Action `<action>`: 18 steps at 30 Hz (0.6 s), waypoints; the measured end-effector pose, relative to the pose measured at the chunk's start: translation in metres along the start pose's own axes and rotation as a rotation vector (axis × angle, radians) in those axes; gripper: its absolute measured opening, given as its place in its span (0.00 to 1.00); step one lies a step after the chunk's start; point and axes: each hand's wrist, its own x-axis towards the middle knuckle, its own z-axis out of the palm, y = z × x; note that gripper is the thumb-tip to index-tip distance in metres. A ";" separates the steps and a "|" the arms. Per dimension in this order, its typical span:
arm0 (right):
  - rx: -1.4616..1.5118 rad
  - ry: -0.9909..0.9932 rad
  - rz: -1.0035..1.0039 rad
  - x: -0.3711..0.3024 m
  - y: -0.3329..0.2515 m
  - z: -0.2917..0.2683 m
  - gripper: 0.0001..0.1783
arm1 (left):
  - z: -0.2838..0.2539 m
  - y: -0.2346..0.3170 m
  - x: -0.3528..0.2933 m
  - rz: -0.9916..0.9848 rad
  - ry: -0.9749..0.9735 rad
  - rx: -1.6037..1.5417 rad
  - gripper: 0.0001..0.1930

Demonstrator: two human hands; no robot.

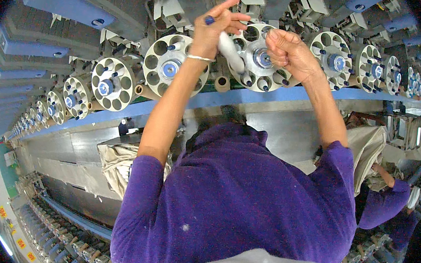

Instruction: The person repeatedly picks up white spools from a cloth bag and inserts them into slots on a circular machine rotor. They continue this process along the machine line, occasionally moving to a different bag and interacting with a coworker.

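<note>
My left hand (pixel 219 29) has a yarn bobbin (pixel 232 51) wound with white thread, its dark blue tip showing beside the thumb side of the hand. Some fingers of that hand stretch out toward the right. The bobbin slants down across the left part of a round magazine (pixel 255 49) with holes around its rim and a blue hub. Over the right side of the same magazine, my right hand (pixel 290 54) is closed in a pinch; whatever lies between its fingertips is too fine to make out. Other bobbins sit in the magazine's lower holes.
More round magazines (pixel 173 70) line the machine on both sides, several holding blue-tipped bobbins. A blue rail (pixel 224 98) runs below them. Brown cone packages (pixel 221 84) sit between. A cream cloth bag (pixel 119 162) hangs lower left. At the right, another person's purple sleeve (pixel 384 206) shows.
</note>
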 end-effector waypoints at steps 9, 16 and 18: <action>-1.300 0.774 -0.871 0.013 -0.031 0.005 0.11 | 0.100 -0.094 -0.069 0.167 -0.258 0.443 0.10; -0.535 -0.085 0.031 -0.026 -0.002 -0.012 0.08 | 0.090 0.035 -0.060 0.344 0.103 1.056 0.07; -0.375 0.289 -0.444 -0.025 0.010 -0.048 0.13 | 0.024 0.069 -0.033 0.077 0.244 0.642 0.11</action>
